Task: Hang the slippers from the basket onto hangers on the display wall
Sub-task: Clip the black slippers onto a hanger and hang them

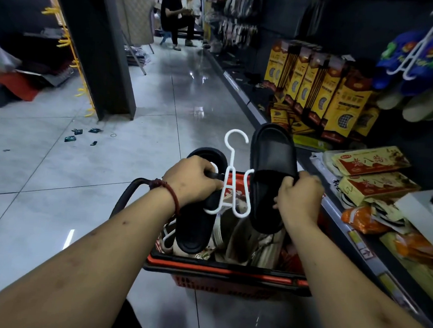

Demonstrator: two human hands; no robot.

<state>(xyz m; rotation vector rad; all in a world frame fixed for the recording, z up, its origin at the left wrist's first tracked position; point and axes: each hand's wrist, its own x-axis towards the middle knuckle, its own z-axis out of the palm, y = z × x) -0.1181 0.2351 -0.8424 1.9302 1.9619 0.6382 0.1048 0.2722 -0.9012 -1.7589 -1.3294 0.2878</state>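
Observation:
A white plastic hanger stands upright between two black slippers above the red basket. My left hand grips the left black slipper together with the hanger's left arm. My right hand holds the right black slipper, whose strap sits at the hanger's right arm. Several more slippers and another white hanger lie in the basket. On the display wall at the top right a blue pair hangs from a white hanger.
Dark shelving runs along the right with yellow boxed insoles and packets. A dark pillar with yellow hooks stands to the left. Small scraps litter the tiled floor. A person sits far down the aisle.

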